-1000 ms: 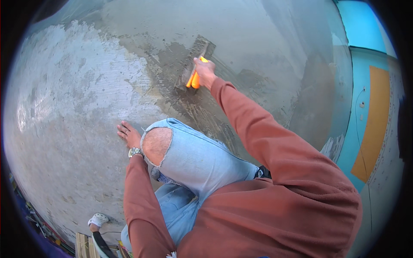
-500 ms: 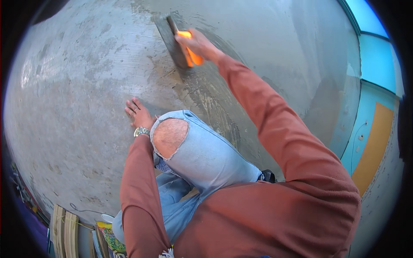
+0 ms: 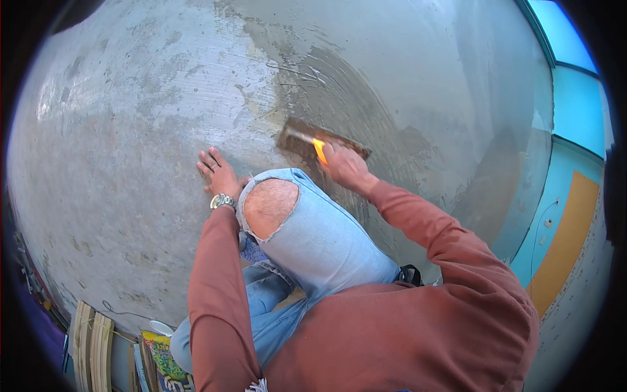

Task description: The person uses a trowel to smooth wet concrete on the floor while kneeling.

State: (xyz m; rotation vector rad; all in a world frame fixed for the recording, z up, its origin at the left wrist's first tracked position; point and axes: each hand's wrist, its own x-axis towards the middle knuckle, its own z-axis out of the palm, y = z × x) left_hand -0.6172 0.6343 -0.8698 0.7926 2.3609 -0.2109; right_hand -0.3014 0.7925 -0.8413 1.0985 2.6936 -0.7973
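Observation:
My right hand point(image 3: 346, 166) is closed round the orange handle of a flat rectangular trowel point(image 3: 305, 130). Its blade lies against the grey floor beyond my bent knee, over a darker wet streaky patch point(image 3: 339, 85) of cement-like coating. Part of the blade and most of the handle are hidden by the hand. My left hand point(image 3: 221, 173) rests on the dry, lighter floor point(image 3: 130, 163) beside the knee, fingers spread, holding nothing. A ring and a metal wristwatch point(image 3: 222, 200) are on that arm.
My knee in ripped light jeans point(image 3: 313, 242) stands between my arms. At lower left are wooden planks point(image 3: 91, 346), a colourful printed bag point(image 3: 163, 356) and a thin cable. A turquoise wall point(image 3: 578, 108) with a brown board point(image 3: 565, 242) runs along the right.
The trowel in my right hand has swept back toward my knee and turned from steep to nearly crosswise. A wet curved smear shows where it was. My left hand stays planted.

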